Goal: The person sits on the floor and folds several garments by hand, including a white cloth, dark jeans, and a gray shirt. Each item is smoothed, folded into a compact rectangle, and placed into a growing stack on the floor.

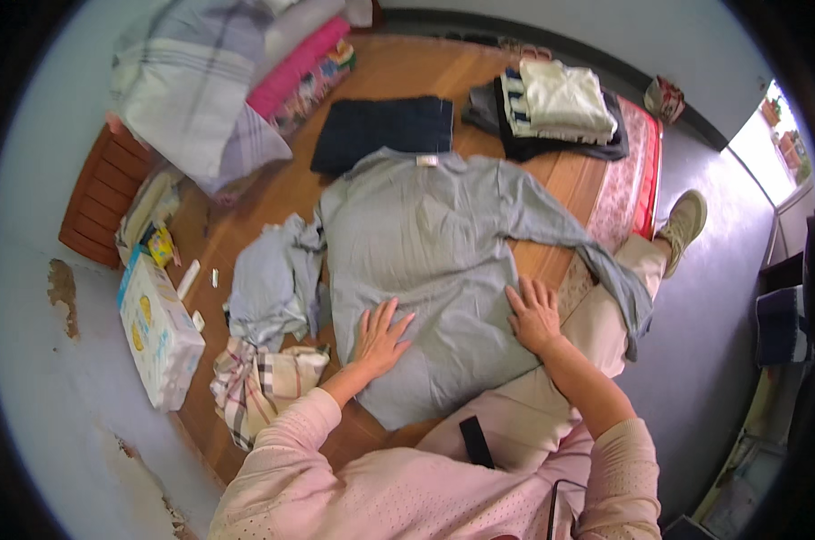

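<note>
A grey-green long-sleeved shirt [421,236] lies spread out before me, its collar label at the far end. One sleeve stretches to the right, across my trouser leg. My left hand [380,341] rests flat on the lower left of the shirt, fingers apart. On its lower right edge lies my right hand [536,314], palm down with the fingers spread. Neither hand grips the cloth. To the left are a crumpled light blue garment [269,280] and a bunched beige plaid garment [272,378]. Beyond the collar is a folded dark navy cloth [384,128].
A stack of folded clothes [566,104] sits at the far right on the wooden surface [407,61]. Piled bedding [198,101] fills the far left. A white plastic-wrapped pack [158,331] stands by the left wall. The grey floor [704,283] is to the right.
</note>
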### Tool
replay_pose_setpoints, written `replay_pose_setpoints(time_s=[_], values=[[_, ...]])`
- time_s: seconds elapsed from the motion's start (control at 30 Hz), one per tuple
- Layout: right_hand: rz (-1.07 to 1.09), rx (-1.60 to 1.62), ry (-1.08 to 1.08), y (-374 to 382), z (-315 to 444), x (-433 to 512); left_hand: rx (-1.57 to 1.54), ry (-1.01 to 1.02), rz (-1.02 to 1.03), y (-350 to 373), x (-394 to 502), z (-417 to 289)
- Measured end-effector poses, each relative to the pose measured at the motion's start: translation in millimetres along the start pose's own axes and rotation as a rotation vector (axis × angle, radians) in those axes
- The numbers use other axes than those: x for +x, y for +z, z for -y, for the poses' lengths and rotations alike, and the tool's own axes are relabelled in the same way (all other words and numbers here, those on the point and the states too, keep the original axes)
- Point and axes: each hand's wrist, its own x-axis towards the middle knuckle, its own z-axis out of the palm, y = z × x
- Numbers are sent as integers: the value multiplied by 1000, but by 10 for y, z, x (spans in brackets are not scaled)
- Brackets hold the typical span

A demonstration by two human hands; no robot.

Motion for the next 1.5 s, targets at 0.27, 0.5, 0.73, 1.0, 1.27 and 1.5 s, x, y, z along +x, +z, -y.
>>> replay_pose_setpoints(time_s=[0.27, 0.5, 0.73, 1.0, 1.27, 1.5], values=[[540, 85, 404, -320, 468, -301, 75, -84, 52, 235, -477, 203], [519, 251, 390, -153, 209, -426, 67, -105, 47, 249, -471, 226], [309, 1756, 873, -314, 150, -518, 70, -112, 19, 258, -475, 219], [795, 1407, 633, -379, 180, -782, 63, -119, -28, 248, -473, 160], [286, 1661, 600, -447, 350, -1018, 92, -129, 8, 195, -505, 141], [335, 1962, 756, -403, 249, -1042, 70, -201, -162, 118, -586, 20]])
